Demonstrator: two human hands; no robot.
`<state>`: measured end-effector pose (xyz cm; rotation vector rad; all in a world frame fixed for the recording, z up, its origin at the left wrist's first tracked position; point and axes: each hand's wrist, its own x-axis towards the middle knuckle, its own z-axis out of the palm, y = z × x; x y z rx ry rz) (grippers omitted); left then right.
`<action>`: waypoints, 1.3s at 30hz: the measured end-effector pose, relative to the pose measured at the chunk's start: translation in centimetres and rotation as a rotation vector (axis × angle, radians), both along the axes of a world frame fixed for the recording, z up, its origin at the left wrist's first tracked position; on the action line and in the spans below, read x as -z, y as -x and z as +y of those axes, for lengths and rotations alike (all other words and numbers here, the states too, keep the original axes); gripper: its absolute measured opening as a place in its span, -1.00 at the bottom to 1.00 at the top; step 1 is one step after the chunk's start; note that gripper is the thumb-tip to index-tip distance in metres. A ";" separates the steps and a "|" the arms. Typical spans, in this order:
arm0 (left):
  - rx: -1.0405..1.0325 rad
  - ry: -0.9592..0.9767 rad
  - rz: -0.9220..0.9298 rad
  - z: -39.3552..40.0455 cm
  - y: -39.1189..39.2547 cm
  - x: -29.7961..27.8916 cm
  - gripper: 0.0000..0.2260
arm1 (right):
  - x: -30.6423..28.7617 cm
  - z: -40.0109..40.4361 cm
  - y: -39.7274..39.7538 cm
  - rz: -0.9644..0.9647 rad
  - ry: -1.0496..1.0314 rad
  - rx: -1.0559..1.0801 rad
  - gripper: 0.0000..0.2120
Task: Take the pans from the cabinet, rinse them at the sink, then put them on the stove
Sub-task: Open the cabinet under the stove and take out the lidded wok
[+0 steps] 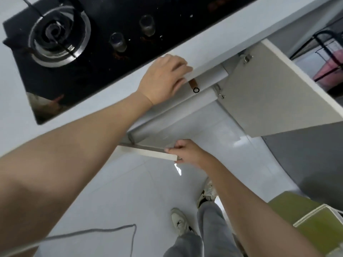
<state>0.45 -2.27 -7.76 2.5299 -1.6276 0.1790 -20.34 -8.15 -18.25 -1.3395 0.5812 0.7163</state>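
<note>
Below the stove (78,43) — pan handle (194,85) beside left hand (163,78) | right hand (187,152) grips door (148,152)

Pale tiled floor (133,182): glossy, with faint grout lines and a bright glare patch near the right-hand cabinet door.
Grey cable (104,230): thin, trailing across the floor at lower left, bending sharply downward near its right end.
Pair of light sneakers: one (179,222) flat on the floor, the other (207,194) set further forward.
Grey trousers (211,232): loose-legged, above the shoes.
Green box (319,225): olive top with a pale rim, at lower right.
Black wire rack (328,52): at far right, holding something pink (329,71); details blurred.
</note>
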 end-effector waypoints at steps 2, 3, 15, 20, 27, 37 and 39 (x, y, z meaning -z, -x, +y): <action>-0.111 0.022 0.098 0.4 2.3 0.4 -0.58 | -1.0 1.8 1.8 -0.060 0.104 -0.154 -0.48; -0.144 -0.020 0.158 0.6 3.4 0.3 -0.49 | -1.5 2.9 2.5 -0.103 0.162 -0.212 -0.47; -0.187 -0.249 0.361 2.2 4.7 -3.0 -0.30 | -3.6 10.1 3.9 -0.337 0.464 -0.221 -0.67; -0.117 -0.075 0.169 0.7 1.8 -2.2 -0.51 | -3.5 -0.2 -1.5 -0.317 0.549 0.073 -0.67; -0.144 0.092 0.211 -5.2 -1.2 -0.6 -0.71 | 4.5 -13.3 -8.6 -0.149 0.559 0.329 -0.59; -0.189 0.152 0.223 -5.3 -1.3 -0.1 -0.72 | 11.4 -15.8 -20.9 -0.009 0.240 0.130 -0.88; -0.182 0.144 0.221 -5.3 -1.3 -0.1 -0.72 | 11.8 -14.7 -21.9 0.023 0.212 0.113 -0.87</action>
